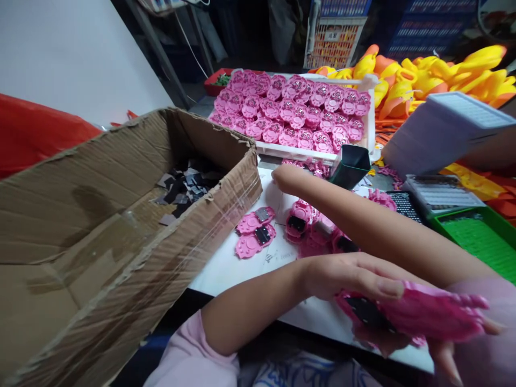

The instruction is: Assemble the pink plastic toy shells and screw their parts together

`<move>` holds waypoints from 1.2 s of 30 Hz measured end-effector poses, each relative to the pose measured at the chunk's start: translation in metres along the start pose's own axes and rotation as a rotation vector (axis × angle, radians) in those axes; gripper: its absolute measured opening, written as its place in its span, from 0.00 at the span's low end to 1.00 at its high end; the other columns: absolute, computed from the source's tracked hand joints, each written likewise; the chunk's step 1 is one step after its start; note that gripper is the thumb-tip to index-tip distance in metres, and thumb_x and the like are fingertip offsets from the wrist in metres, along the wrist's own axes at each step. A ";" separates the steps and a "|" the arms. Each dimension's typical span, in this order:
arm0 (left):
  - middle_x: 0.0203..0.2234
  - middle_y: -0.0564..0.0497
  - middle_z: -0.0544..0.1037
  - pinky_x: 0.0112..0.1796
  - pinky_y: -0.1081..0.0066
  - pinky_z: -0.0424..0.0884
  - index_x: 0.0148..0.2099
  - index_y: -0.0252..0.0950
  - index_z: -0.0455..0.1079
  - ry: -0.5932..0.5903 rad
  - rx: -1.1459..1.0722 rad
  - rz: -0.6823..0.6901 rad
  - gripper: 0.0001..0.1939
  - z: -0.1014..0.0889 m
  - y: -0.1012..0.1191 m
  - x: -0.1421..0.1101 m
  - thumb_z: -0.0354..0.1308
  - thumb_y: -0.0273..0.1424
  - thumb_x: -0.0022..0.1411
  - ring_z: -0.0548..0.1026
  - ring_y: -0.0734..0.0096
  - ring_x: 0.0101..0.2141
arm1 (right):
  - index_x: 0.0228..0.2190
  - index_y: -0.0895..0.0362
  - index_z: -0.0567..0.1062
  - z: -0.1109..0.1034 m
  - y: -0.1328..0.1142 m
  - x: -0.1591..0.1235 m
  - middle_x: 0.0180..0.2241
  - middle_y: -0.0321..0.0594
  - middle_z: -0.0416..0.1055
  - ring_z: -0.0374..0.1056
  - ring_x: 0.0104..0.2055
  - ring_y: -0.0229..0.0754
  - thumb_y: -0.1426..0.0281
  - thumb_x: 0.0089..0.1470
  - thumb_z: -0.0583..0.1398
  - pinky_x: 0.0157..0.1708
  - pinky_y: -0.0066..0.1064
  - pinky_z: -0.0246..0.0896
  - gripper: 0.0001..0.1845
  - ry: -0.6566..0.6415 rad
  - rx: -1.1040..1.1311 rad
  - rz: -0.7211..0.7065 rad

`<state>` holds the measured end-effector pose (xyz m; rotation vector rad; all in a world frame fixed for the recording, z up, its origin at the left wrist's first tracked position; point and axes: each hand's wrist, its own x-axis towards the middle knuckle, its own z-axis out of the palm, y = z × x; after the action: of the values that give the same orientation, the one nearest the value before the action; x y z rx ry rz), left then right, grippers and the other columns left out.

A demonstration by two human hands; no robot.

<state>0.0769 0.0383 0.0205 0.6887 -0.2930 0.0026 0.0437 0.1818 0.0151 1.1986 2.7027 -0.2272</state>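
My left hand (pixel 342 271) is at the lower right, wrapped around several pink plastic toy casings (pixel 431 312). A black panel shows on one of them, and my thumb lies along the edge. My right forearm crosses above my left one, with my right hand (pixel 287 180) over the white table near the tray. Its fingers are turned away and mostly hidden. Below it lie two pink casings (pixel 250 244), one with a black panel and one with a grey panel. More pink casings (pixel 299 221) are heaped beside them, partly covered by my right forearm.
A large cardboard box (pixel 209 215) with dark scraps inside stands at left. Behind the table, a white tray (pixel 298 152) holds rows of pink casings. A dark green container (pixel 350 166), a green tray (pixel 475 236) and yellow-orange toys (pixel 427 75) are at right.
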 end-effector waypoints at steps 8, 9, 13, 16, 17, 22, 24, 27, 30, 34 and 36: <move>0.36 0.41 0.79 0.28 0.70 0.69 0.53 0.34 0.71 0.525 0.255 0.507 0.35 0.021 -0.006 -0.008 0.54 0.55 0.53 0.77 0.61 0.32 | 0.39 0.57 0.78 -0.012 0.063 -0.143 0.32 0.41 0.77 0.71 0.31 0.38 0.65 0.55 0.59 0.32 0.31 0.64 0.13 0.642 0.306 -0.126; 0.36 0.41 0.79 0.29 0.69 0.69 0.52 0.34 0.71 0.581 0.262 0.555 0.35 0.021 -0.007 -0.007 0.52 0.57 0.54 0.77 0.60 0.33 | 0.41 0.56 0.77 -0.006 0.070 -0.166 0.30 0.39 0.76 0.70 0.28 0.36 0.64 0.53 0.60 0.29 0.30 0.65 0.14 0.755 0.405 -0.071; 0.35 0.41 0.78 0.33 0.67 0.71 0.51 0.33 0.70 0.730 0.221 0.639 0.35 0.014 -0.011 0.000 0.50 0.58 0.56 0.77 0.60 0.34 | 0.40 0.52 0.76 0.027 0.082 -0.237 0.32 0.36 0.75 0.71 0.32 0.35 0.70 0.46 0.66 0.30 0.27 0.69 0.16 1.124 0.887 0.128; 0.33 0.44 0.78 0.32 0.67 0.71 0.50 0.33 0.69 0.851 0.131 0.616 0.28 0.011 -0.014 0.008 0.54 0.51 0.58 0.77 0.63 0.31 | 0.37 0.50 0.77 0.045 0.075 -0.258 0.36 0.36 0.76 0.73 0.37 0.36 0.76 0.47 0.65 0.35 0.28 0.71 0.13 1.157 0.903 0.043; 0.32 0.45 0.77 0.33 0.68 0.71 0.49 0.33 0.69 0.900 0.097 0.630 0.24 0.011 -0.015 0.010 0.56 0.47 0.59 0.76 0.65 0.30 | 0.37 0.50 0.77 0.048 0.072 -0.261 0.38 0.37 0.76 0.73 0.39 0.37 0.78 0.48 0.64 0.37 0.29 0.72 0.15 1.137 0.842 -0.010; 0.32 0.50 0.75 0.34 0.75 0.69 0.45 0.34 0.68 1.065 0.039 0.669 0.11 0.011 -0.022 0.018 0.58 0.31 0.60 0.74 0.74 0.30 | 0.42 0.56 0.75 0.052 0.064 -0.262 0.41 0.46 0.75 0.73 0.41 0.39 0.81 0.51 0.60 0.40 0.33 0.72 0.16 1.095 0.505 -0.256; 0.32 0.51 0.75 0.33 0.76 0.69 0.45 0.35 0.68 1.082 0.040 0.624 0.11 0.010 -0.023 0.019 0.59 0.31 0.59 0.73 0.76 0.30 | 0.42 0.58 0.74 0.053 0.065 -0.262 0.40 0.49 0.76 0.73 0.42 0.42 0.79 0.52 0.59 0.40 0.37 0.71 0.14 1.110 0.395 -0.296; 0.31 0.53 0.74 0.33 0.78 0.69 0.44 0.35 0.69 1.090 0.041 0.584 0.12 0.009 -0.024 0.019 0.60 0.32 0.58 0.73 0.77 0.29 | 0.42 0.59 0.74 0.056 0.065 -0.262 0.40 0.50 0.77 0.73 0.42 0.44 0.78 0.52 0.59 0.41 0.40 0.71 0.14 1.110 0.286 -0.281; 0.28 0.54 0.73 0.30 0.79 0.68 0.42 0.35 0.68 1.137 0.059 0.564 0.12 0.009 -0.024 0.018 0.62 0.33 0.56 0.71 0.79 0.27 | 0.42 0.58 0.74 0.057 0.065 -0.263 0.41 0.49 0.77 0.73 0.42 0.43 0.78 0.52 0.60 0.41 0.38 0.71 0.14 1.098 0.268 -0.248; 0.26 0.55 0.71 0.27 0.79 0.67 0.38 0.35 0.66 1.194 0.074 0.525 0.12 0.010 -0.022 0.019 0.63 0.33 0.54 0.69 0.80 0.24 | 0.42 0.56 0.74 0.057 0.064 -0.262 0.41 0.46 0.78 0.74 0.42 0.41 0.77 0.53 0.59 0.43 0.38 0.71 0.14 1.078 0.315 -0.224; 0.26 0.55 0.70 0.26 0.78 0.66 0.38 0.35 0.65 1.207 0.083 0.496 0.13 0.011 -0.022 0.019 0.63 0.34 0.53 0.69 0.79 0.23 | 0.42 0.56 0.74 0.058 0.064 -0.261 0.41 0.46 0.78 0.74 0.42 0.41 0.77 0.53 0.59 0.44 0.38 0.71 0.14 1.077 0.328 -0.222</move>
<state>0.0947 0.0129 0.0201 0.5762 0.7094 0.8782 0.2688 0.0251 0.0124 1.3613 3.8621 -0.0412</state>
